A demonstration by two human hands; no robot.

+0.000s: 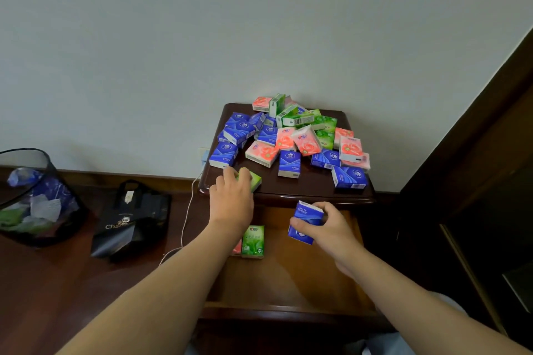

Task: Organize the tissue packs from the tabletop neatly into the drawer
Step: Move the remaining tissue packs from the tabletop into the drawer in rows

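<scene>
the left hand [230, 199] grips a green pack [253, 180] at the desk's [302, 184] front edge. the right hand [326, 225] holds a blue pack [305, 217] over the open drawer [288, 277] below the desk.

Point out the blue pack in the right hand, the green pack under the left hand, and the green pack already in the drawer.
blue pack [306, 216], head view, upper face.
green pack on tabletop [255, 181], head view, right end.
green pack in drawer [253, 241], head view, front face.

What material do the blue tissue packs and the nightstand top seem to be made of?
Blue tissue packs: probably thin glossy plastic film, judging by the printed, slightly shiny wrapping. Nightstand top: apparently dark varnished wood, with a smooth reflective reddish-brown surface.
</scene>
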